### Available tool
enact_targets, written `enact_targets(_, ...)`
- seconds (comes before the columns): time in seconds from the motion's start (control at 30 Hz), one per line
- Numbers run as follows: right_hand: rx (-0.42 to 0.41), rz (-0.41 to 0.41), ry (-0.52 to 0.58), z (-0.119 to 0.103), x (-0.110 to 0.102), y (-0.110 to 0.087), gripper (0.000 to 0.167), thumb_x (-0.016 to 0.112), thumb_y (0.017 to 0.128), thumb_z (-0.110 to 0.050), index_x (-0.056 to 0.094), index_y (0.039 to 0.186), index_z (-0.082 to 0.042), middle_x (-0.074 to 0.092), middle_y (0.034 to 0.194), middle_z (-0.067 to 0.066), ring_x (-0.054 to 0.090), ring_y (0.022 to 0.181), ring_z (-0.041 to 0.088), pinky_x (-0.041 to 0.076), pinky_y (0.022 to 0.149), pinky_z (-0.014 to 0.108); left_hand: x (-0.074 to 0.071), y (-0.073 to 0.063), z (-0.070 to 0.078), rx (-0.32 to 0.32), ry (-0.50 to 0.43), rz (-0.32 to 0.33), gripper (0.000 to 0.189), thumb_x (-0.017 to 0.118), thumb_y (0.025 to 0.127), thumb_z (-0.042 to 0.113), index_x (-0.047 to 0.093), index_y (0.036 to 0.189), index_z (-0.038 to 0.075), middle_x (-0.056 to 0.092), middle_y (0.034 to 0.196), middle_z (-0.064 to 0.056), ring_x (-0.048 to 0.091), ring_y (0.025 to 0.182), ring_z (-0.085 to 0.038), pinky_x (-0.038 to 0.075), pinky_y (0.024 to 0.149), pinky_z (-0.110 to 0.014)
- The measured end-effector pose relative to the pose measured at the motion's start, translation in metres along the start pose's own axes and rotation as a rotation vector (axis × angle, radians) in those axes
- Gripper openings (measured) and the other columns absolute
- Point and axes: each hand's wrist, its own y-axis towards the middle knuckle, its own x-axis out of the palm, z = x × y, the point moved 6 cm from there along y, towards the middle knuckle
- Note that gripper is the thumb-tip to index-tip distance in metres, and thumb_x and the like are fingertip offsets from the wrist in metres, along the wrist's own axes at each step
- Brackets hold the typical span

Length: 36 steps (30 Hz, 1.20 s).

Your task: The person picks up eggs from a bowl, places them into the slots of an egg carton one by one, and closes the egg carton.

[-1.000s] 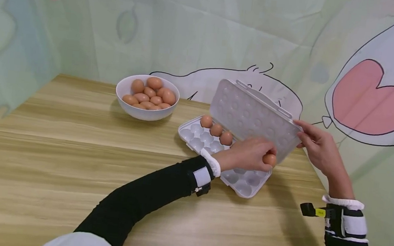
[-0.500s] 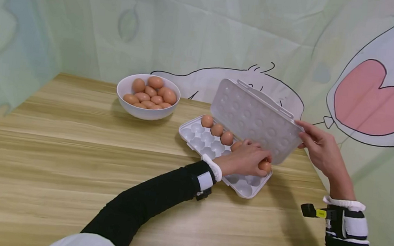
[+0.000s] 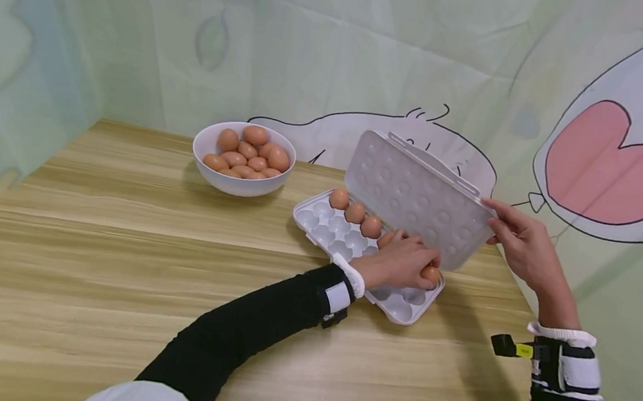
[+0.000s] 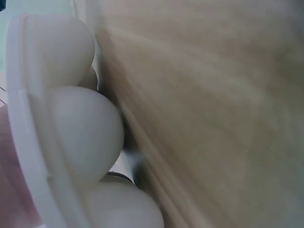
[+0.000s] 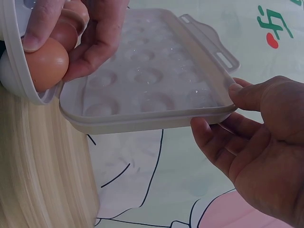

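At the near right end of the back row, my left hand holds a brown egg between thumb and fingers. This egg sits low in a cup of the white plastic egg tray. Several other brown eggs stand in the same row, partly hidden by that hand. My right hand pinches a corner of the raised, hinged lid; in the right wrist view, thumb and fingers clasp the lid's rim. The left wrist view shows mostly the tray's rounded cup undersides.
A white bowl heaped with brown eggs stands at the back left of the wooden table. Behind the table hangs a printed cloth backdrop. The tray's front cups hold no eggs where they show.
My left hand has lowered the egg from beside the lid into the tray's end cup, uncovering another egg in the row. My right hand keeps the lid tilted up, hardly moving.
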Motion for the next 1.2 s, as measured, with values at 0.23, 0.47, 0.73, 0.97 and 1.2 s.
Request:
enact_targets(0.23, 0.001, 0.000, -0.002, 0.000, 0.001, 0.000, 0.039, 0.051, 0.107, -0.001, 0.055, 0.146, 0.001, 0.063, 0.127, 0.030, 0.063, 0.083, 0.006, 0.050, 0.071, 0.010, 0.000, -0.001, 0.005, 0.002, 0.033, -0.020, 0.035, 0.069, 0.095, 0.047, 0.067, 0.126, 0.030, 0.066, 0.123, 0.012, 0.051, 0.119, -0.014, 0.034, 0.099, -0.039)
enact_targets(0.47, 0.002, -0.001, 0.000, 0.000, 0.002, -0.001, 0.040, 0.052, 0.106, -0.001, 0.055, 0.146, 0.001, 0.064, 0.127, 0.030, 0.063, 0.083, 0.005, 0.051, 0.071, 0.010, -0.006, -0.007, 0.007, 0.010, 0.069, -0.003, 0.050, 0.064, 0.097, 0.053, 0.060, 0.142, 0.030, 0.061, 0.137, 0.009, 0.049, 0.129, -0.015, 0.035, 0.100, -0.037)
enact_targets(0.73, -0.005, 0.004, -0.006, -0.001, 0.000, 0.000, 0.040, 0.053, 0.106, 0.000, 0.055, 0.145, 0.002, 0.064, 0.126, 0.030, 0.063, 0.082, 0.005, 0.051, 0.070, 0.011, -0.030, -0.026, 0.006, 0.100, 0.162, -0.087, 0.079, 0.055, 0.097, 0.068, 0.031, 0.163, 0.032, 0.039, 0.162, 0.000, 0.029, 0.152, -0.027, 0.025, 0.120, -0.050)
enact_targets(0.97, 0.017, -0.004, -0.028, -0.001, 0.001, -0.001, 0.040, 0.052, 0.106, -0.001, 0.054, 0.147, 0.001, 0.063, 0.126, 0.030, 0.063, 0.080, 0.005, 0.050, 0.070, 0.010, -0.042, -0.048, -0.009, 0.131, 0.150, -0.135, 0.080, 0.046, 0.098, 0.072, 0.025, 0.165, 0.034, 0.022, 0.171, -0.004, 0.014, 0.157, -0.033, 0.015, 0.123, -0.056)
enact_targets(1.2, 0.026, -0.010, -0.037, 0.000, 0.001, -0.002, 0.041, 0.051, 0.107, -0.002, 0.053, 0.148, 0.001, 0.062, 0.128, 0.030, 0.062, 0.081, 0.003, 0.050, 0.070, 0.010, -0.055, -0.068, -0.038, 0.084, 0.149, -0.125, 0.080, 0.045, 0.097, 0.074, 0.029, 0.164, 0.032, 0.021, 0.171, -0.005, 0.015, 0.157, -0.033, 0.016, 0.121, -0.060)
